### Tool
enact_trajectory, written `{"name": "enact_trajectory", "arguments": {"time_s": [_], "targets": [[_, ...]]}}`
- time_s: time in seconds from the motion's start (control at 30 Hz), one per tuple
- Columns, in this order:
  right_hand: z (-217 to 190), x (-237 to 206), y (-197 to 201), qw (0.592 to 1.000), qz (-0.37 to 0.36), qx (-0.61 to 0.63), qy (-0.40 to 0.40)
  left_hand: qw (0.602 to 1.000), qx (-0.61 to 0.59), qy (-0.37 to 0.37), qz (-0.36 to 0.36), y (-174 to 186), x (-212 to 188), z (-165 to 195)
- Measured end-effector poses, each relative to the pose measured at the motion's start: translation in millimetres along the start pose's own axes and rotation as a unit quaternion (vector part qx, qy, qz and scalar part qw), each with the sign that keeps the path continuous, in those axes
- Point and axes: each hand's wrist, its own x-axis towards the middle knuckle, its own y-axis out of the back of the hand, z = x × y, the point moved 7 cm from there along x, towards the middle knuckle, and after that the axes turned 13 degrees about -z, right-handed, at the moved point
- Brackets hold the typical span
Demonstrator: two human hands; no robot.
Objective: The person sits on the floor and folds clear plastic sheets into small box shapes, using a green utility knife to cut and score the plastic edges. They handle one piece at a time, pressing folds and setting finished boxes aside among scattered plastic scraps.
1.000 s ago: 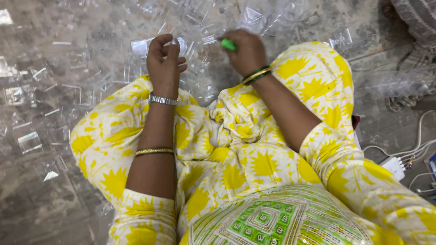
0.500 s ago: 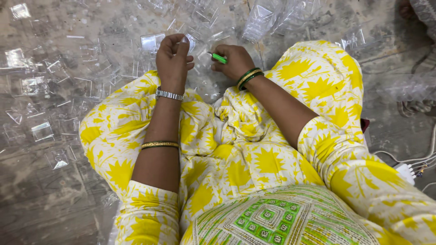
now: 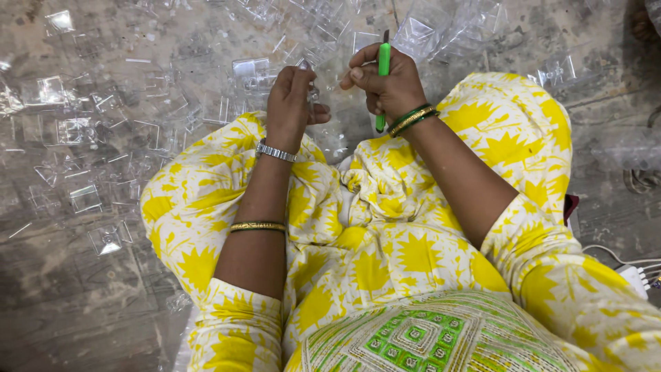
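I sit cross-legged on the floor in a yellow and white patterned dress. My left hand [image 3: 290, 100] is closed around a small clear plastic piece [image 3: 308, 77], held just above my left knee. My right hand [image 3: 384, 84] grips a slim green-handled tool [image 3: 383, 76] held upright, its dark tip pointing away from me. The two hands are a short gap apart, the tool beside the clear piece. A silver watch and a gold bangle sit on my left arm, green and gold bangles on my right wrist.
Several clear square plastic pieces [image 3: 109, 238] lie scattered over the grey floor [image 3: 82, 310] ahead and to the left. A heap of clear plastic [image 3: 420, 31] lies beyond my hands. White cables and a plug [image 3: 630, 272] lie at the right edge.
My right hand has turned the green tool from lying sideways to standing upright. Both hands have come nearer to me and lower in view, still close together.
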Motion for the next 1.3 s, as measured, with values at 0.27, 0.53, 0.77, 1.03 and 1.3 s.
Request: {"name": "enact_trajectory", "arguments": {"time_s": [0.27,0.53,0.77,1.03,1.3], "targets": [[-21.3,-1.5,4.6,0.970,0.018,-0.206,0.131,0.990,-0.136,0.044,0.012,3.6,-2.0,3.3],[-20.8,-10.6,5.5,0.923,0.000,-0.364,0.123,0.967,-0.236,0.056,-0.075,-4.3,-3.6,-1.9],[-37.3,-17.6,-2.2,0.880,0.008,-0.422,0.218,0.952,-0.250,0.103,-0.142,-14.5,-7.8,-9.5],[-23.2,-12.2,-10.4,0.899,-0.021,-0.397,0.187,0.939,-0.320,0.015,-0.129,-0.1,-0.1,-13.2],[10.6,-1.5,-18.9,0.945,-0.034,-0.310,0.099,0.952,-0.298,-0.049,0.048,25.0,-4.2,-6.4]]}}
